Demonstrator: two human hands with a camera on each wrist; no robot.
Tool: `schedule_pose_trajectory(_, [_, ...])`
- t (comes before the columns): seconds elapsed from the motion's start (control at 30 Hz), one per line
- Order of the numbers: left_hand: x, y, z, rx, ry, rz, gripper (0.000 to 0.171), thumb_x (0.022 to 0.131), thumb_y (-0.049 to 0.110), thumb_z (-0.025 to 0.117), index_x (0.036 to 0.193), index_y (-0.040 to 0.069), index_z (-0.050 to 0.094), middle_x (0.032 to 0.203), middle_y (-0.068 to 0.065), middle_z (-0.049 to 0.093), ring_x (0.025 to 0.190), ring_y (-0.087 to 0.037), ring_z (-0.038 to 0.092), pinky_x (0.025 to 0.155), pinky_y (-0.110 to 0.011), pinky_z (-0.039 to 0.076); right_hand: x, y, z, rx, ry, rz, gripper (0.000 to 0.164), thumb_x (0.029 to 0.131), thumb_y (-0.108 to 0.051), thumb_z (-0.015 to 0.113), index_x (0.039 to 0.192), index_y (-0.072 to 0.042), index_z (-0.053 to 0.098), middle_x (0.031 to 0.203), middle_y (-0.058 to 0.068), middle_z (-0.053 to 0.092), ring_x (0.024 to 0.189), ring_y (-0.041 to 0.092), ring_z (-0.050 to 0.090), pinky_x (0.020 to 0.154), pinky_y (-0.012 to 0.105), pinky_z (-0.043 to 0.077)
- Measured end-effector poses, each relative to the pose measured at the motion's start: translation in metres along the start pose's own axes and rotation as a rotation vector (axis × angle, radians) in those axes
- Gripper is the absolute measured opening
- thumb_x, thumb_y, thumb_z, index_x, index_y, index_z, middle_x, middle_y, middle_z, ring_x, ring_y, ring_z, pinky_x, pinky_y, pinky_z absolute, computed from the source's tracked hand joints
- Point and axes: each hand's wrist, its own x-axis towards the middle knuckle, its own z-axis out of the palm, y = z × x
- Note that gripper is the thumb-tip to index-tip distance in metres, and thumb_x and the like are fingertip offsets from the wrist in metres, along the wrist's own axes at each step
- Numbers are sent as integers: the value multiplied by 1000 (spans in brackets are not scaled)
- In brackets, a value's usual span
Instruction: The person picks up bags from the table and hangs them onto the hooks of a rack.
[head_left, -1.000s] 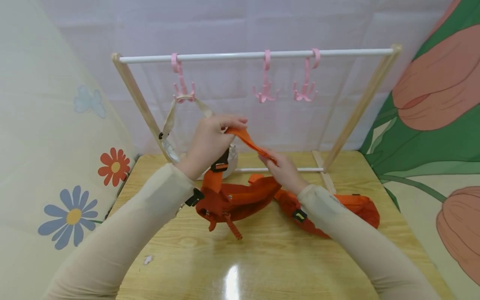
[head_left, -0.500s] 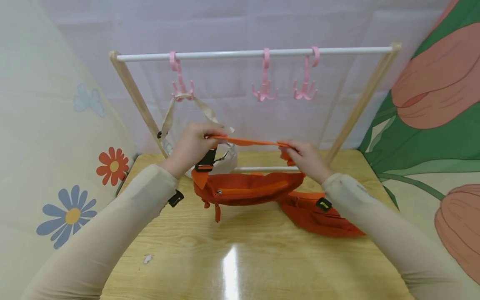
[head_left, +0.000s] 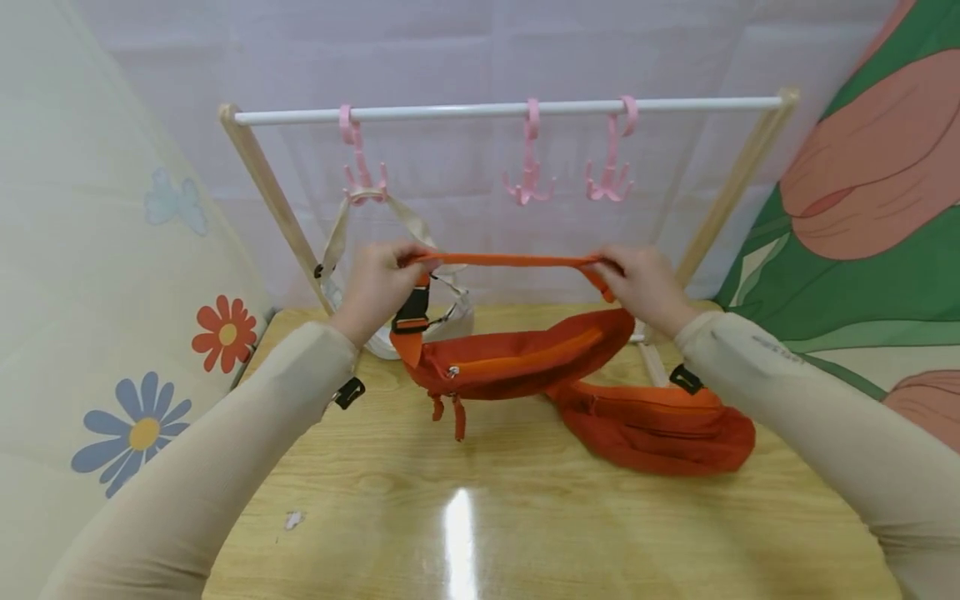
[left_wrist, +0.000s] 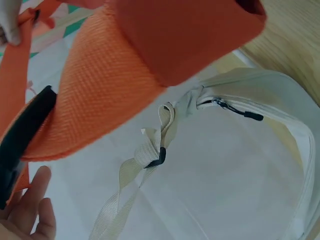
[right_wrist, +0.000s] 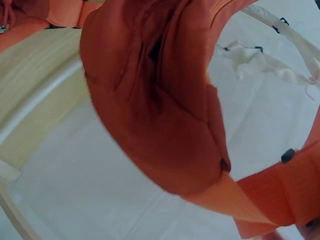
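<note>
In the head view, my left hand point(head_left: 378, 287) and right hand point(head_left: 641, 283) pinch the orange strap point(head_left: 510, 260) of a red-orange waist bag. The strap runs straight and level between them. Below it hangs the bag's body point(head_left: 525, 358), tilted up to the right, zip pulls dangling at its left. A black buckle point(head_left: 412, 310) sits on the webbing under my left hand. The left wrist view shows the bag's wide webbing end point(left_wrist: 100, 90) with my left fingers point(left_wrist: 37, 207) at the bottom. In the right wrist view, the bag point(right_wrist: 155, 110) hangs close beside the strap point(right_wrist: 280, 195).
A second red-orange waist bag point(head_left: 660, 425) lies on the wooden table point(head_left: 375, 517) at right. Behind stands a rack with a white rail point(head_left: 450, 111). Pink hooks point(head_left: 528, 179) hang from it, the left one holding a cream bag by its strap point(head_left: 337, 237).
My right hand has moved right and up, my left slightly left, drawing the slanted strap out level. The bag has swung from end-on to broadside and shifted right.
</note>
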Motion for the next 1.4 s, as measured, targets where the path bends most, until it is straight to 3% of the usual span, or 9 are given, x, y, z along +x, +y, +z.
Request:
schedule_pose_trajectory(0.07, [1, -1, 1, 21, 42, 70, 10, 93, 1, 69, 97, -4, 76, 86, -20, 74, 63, -18, 54, 55, -17, 37, 6, -1, -4, -23, 25, -9, 12, 96, 1, 64, 101, 7, 72, 73, 19, 71, 52, 24, 62, 49, 24, 43])
schedule_pose_trajectory(0.17, [4, -3, 2, 43, 112, 160, 8, 92, -1, 70, 94, -6, 75, 83, -21, 74, 64, -23, 60, 55, -14, 36, 13, -2, -9, -62, 58, -13, 11, 96, 0, 63, 99, 7, 72, 67, 17, 69, 51, 25, 62, 49, 26, 42])
schedule_pose_trajectory(0.27, [7, -5, 2, 17, 149, 167, 7, 91, -2, 70, 93, -7, 74, 83, -22, 74, 66, -27, 63, 55, -12, 37, 19, -1, -13, -121, 85, -37, 12, 97, 0, 62, 98, 8, 72, 66, 17, 69, 53, 28, 63, 50, 36, 47])
schedule_pose_trajectory(0.43, [11, -5, -1, -6, 148, 125, 10, 93, -2, 67, 97, -6, 75, 87, -22, 74, 65, -15, 60, 56, -12, 39, 26, -2, -18, -205, 106, -72, 13, 97, 1, 61, 96, 9, 71, 68, 18, 70, 56, 31, 67, 59, 49, 54])
schedule_pose_trajectory(0.63, [16, -4, -3, -88, 149, 44, 13, 95, 3, 68, 99, -6, 76, 88, -23, 73, 62, 2, 54, 55, -14, 41, 32, -5, -24, -270, 110, -55, 16, 98, -4, 60, 91, 6, 71, 67, 16, 70, 57, 33, 66, 62, 50, 51])
schedule_pose_trajectory(0.73, [19, -3, -3, -148, 168, 2, 13, 94, 4, 68, 100, -6, 76, 88, -23, 72, 61, 2, 53, 54, -14, 41, 36, -6, -25, -294, 127, -50, 18, 98, -6, 60, 87, 4, 70, 66, 16, 70, 58, 35, 66, 62, 50, 49])
schedule_pose_trajectory(0.9, [25, -2, -5, -157, 195, -14, 14, 94, 3, 69, 100, -7, 75, 90, -23, 71, 61, 1, 51, 55, -14, 40, 44, -8, -26, -304, 167, -43, 17, 98, -8, 61, 90, 4, 69, 66, 17, 70, 62, 40, 65, 66, 54, 45])
schedule_pose_trajectory(1.2, [33, -1, -13, -79, 198, -105, 20, 94, 16, 72, 103, -1, 77, 90, -12, 71, 75, -3, 54, 62, -16, 43, 60, -17, -31, -339, 94, 85, 22, 102, -14, 57, 96, 4, 69, 75, 17, 73, 68, 42, 64, 77, 56, 44])
schedule_pose_trajectory(1.4, [33, 1, -23, -77, 164, -172, 22, 96, 23, 70, 107, 5, 78, 90, -8, 70, 70, -6, 48, 56, -20, 33, 71, -24, -36, -352, 62, 114, 28, 104, -20, 54, 98, 3, 70, 78, 17, 74, 73, 41, 67, 81, 55, 45])
